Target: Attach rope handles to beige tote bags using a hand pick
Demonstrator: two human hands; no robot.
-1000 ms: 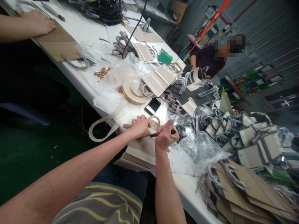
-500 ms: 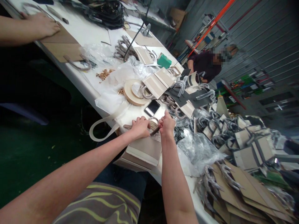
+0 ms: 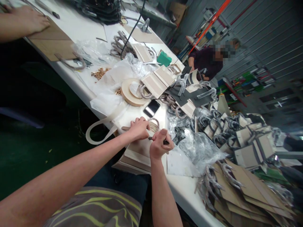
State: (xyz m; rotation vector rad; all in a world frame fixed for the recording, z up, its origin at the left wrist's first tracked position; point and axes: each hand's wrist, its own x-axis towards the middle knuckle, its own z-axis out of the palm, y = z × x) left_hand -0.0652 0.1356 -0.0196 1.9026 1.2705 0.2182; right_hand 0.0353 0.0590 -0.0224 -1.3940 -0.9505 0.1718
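My left hand [image 3: 139,128] is closed with its fingers curled down over the top of a beige bag panel [image 3: 137,154]; what lies under the fingers is hidden. A brown strip end [image 3: 125,128] sticks out beside it. Just to the right, my right hand [image 3: 161,145] is a fist around a dark-handled tool [image 3: 166,142], whose thin tip points toward my left fingers. Its exact kind is not clear. Behind both hands is a curved bag handle [image 3: 155,121] in clear wrap.
A phone [image 3: 151,108] and a tape roll [image 3: 132,93] lie beyond my hands. Plastic film [image 3: 201,151] and stacked brown panels [image 3: 255,192] are at right. Another person's hand [image 3: 30,20] rests on a panel at upper left; a co-worker [image 3: 205,64] is across the table.
My right hand has moved down and left, turning its fist so that the tool's handle end shows. My left hand stays on the panel. The view has shifted slightly.
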